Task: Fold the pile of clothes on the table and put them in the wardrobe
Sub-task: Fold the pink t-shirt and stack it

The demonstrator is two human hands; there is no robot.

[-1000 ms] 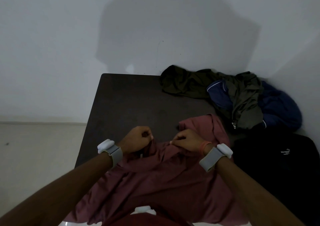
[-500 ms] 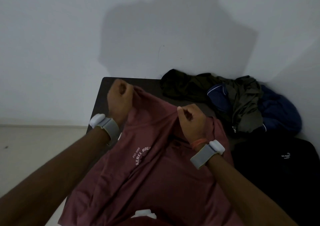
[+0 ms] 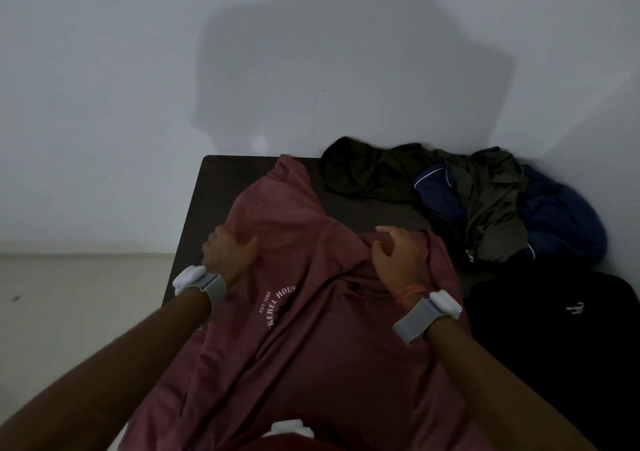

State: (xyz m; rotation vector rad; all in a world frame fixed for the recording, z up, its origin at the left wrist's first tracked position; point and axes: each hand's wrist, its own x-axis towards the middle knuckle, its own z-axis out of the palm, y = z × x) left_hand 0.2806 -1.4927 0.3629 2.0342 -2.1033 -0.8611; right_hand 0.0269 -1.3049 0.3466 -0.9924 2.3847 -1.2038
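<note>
The wrinkled maroon T-shirt [image 3: 311, 340], white arched lettering [image 3: 277, 303] showing, is lying across the table's [image 3: 221, 187] left side; the left hand [image 3: 230, 253] and right hand [image 3: 394, 262] are gripping its shoulders in curled fingers [image 3: 388, 233].

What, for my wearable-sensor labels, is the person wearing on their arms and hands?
Both forearms are bare, with no sleeves. The left hand and right hand wear no gloves. Each wrist carries a grey fabric strap with a rounded white device: left wristband, right wristband. A thin orange thread circles the right wrist.
</note>
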